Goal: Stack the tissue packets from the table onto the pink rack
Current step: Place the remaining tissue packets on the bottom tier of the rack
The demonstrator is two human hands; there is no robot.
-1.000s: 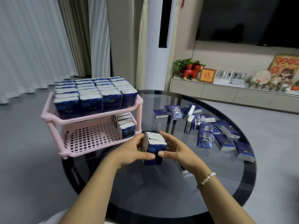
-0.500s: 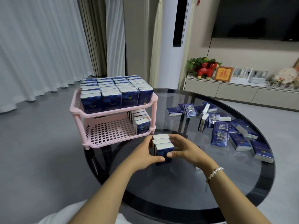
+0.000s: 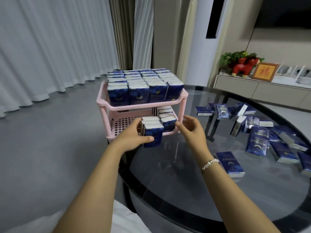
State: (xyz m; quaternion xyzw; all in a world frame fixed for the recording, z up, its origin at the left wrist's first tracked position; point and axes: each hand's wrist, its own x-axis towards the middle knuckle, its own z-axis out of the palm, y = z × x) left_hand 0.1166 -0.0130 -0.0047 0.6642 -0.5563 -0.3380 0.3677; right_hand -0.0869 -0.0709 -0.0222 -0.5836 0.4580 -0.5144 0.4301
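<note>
Curtains hanging behind, we are gripping a small stack of tissue packets [image 3: 152, 132] in our left hand [image 3: 134, 138], upright to slot beside those on the pink rack [image 3: 182, 105]; our right hand [image 3: 191, 130] is hovering spread, just beside.

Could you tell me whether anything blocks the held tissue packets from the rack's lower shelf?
Nothing visible does: the left hand holds the blue tissue packets at the pink plastic rack's open front, beside the stored row.

Glass table [image 3: 193, 190] (rack [image 3: 182, 105], loose packets [image 3: 257, 142])
</note>
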